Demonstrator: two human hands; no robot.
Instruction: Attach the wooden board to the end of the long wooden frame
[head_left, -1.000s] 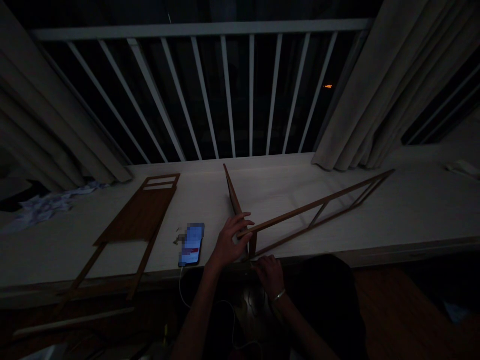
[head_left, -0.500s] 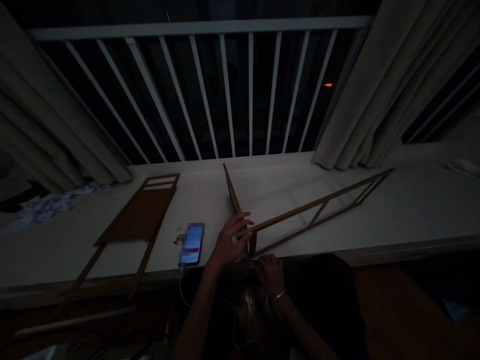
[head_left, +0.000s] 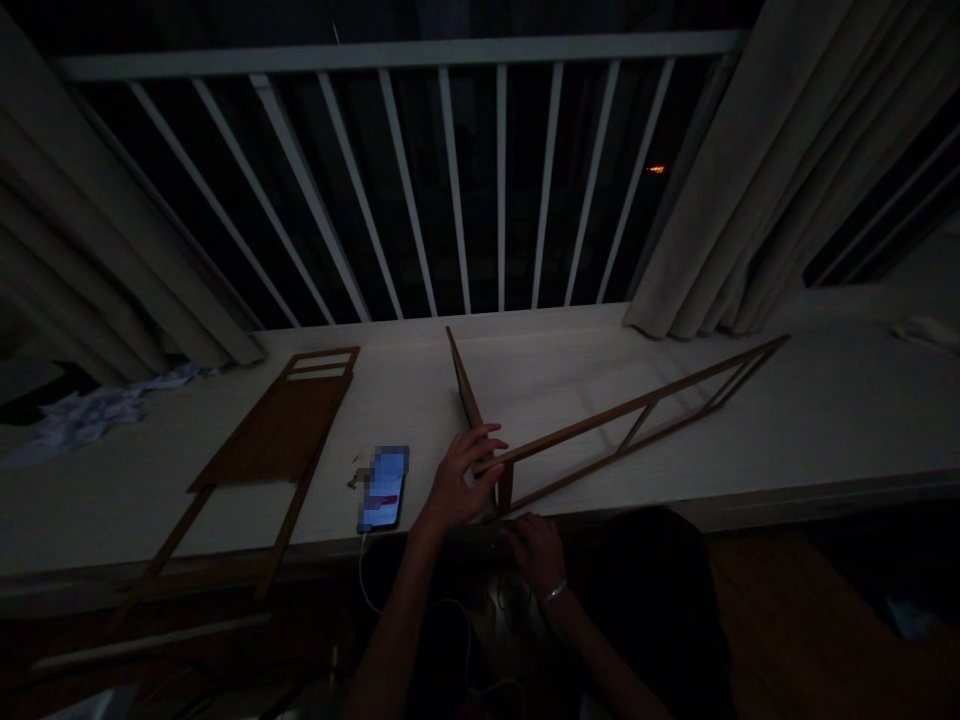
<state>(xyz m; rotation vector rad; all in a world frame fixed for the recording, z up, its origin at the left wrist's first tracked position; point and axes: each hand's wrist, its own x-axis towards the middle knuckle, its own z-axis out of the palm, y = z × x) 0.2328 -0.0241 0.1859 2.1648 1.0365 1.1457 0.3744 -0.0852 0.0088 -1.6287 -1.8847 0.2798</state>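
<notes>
The left hand (head_left: 457, 490) has its fingers spread on the corner of a long wooden frame (head_left: 637, 404), but I cannot tell if it is gripping. The right hand (head_left: 536, 550) is bent at the edge of the bench (head_left: 570, 370), too dark to tell if it holds anything. The frame is just right of the phone (head_left: 382, 490). A flat wooden panel (head_left: 277, 430) lies left of the phone.

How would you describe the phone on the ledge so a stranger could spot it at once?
Below the white railing runs a pale ledge. Near its front edge, just left of the person's left hand, lies a phone: the only lit screen there, with a white cable trailing off it.
</notes>
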